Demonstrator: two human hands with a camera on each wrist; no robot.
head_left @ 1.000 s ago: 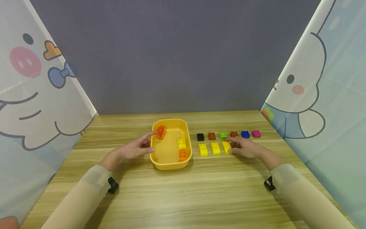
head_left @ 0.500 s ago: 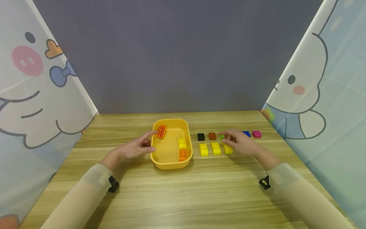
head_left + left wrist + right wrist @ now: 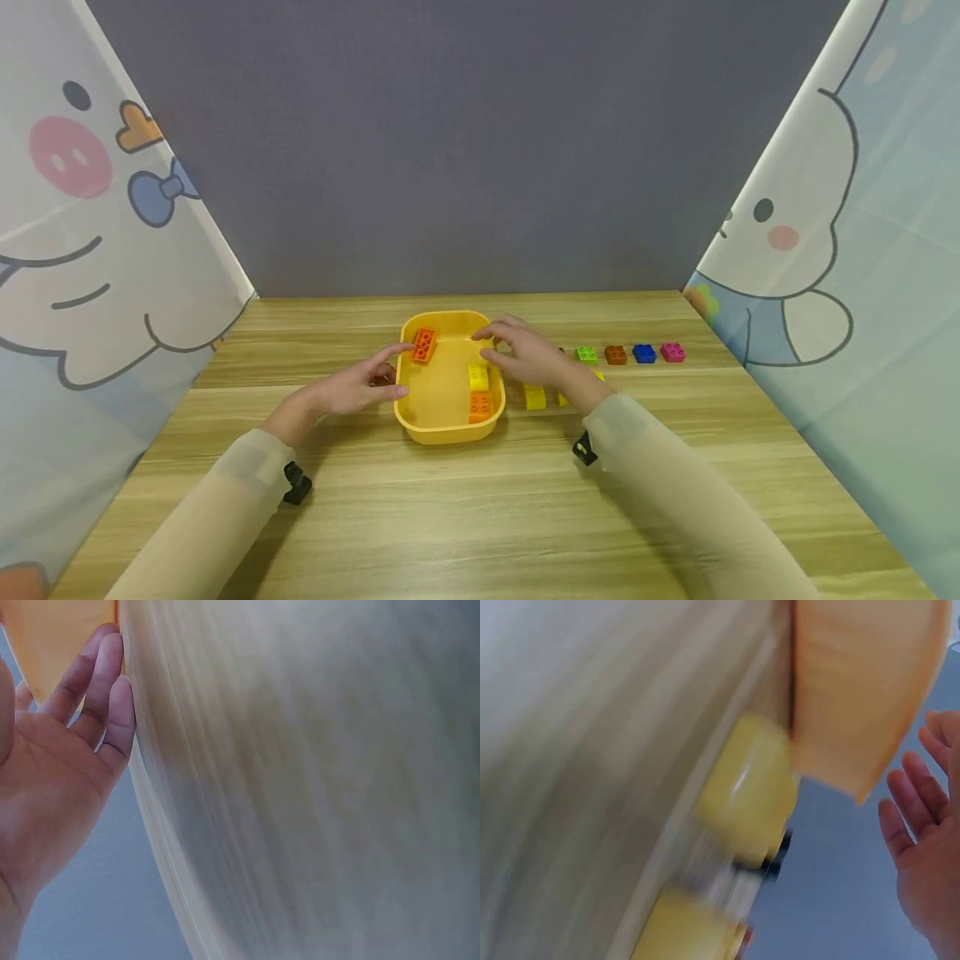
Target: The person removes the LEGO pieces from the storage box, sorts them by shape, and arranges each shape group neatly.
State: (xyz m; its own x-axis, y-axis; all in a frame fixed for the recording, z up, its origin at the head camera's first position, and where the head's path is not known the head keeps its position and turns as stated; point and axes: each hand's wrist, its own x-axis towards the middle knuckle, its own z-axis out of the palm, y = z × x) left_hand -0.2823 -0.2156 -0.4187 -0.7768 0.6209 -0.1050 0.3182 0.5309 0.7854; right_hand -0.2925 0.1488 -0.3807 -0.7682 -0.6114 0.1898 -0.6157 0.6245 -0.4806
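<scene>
A yellow tray [image 3: 447, 435] holds an orange brick [image 3: 423, 344] at its far left corner. Along its right wall lie a yellow brick [image 3: 477, 377] and a second orange brick [image 3: 479, 407]. My left hand [image 3: 358, 386] touches the tray's left side, thumb and index finger at the rim, the other fingers loosely against the outside. Over the right rim hovers my right hand [image 3: 528, 354], fingers parted and slightly bent, with nothing between them. Yellow arched bricks [image 3: 535, 398] lie below that hand and wrist, partly covered. The right wrist view shows a black brick [image 3: 769, 862] behind one.
Right of the tray, a row runs on with a green brick [image 3: 586, 355], a brown brick [image 3: 616, 355], a blue brick [image 3: 644, 353] and a pink brick [image 3: 672, 352]. A grey panel [image 3: 465, 150] closes off the back of the wooden table [image 3: 450, 517].
My right hand has moved left from the green and yellow bricks to above the tray's right rim, uncovering the green and brown bricks. My left hand has stayed at the tray.
</scene>
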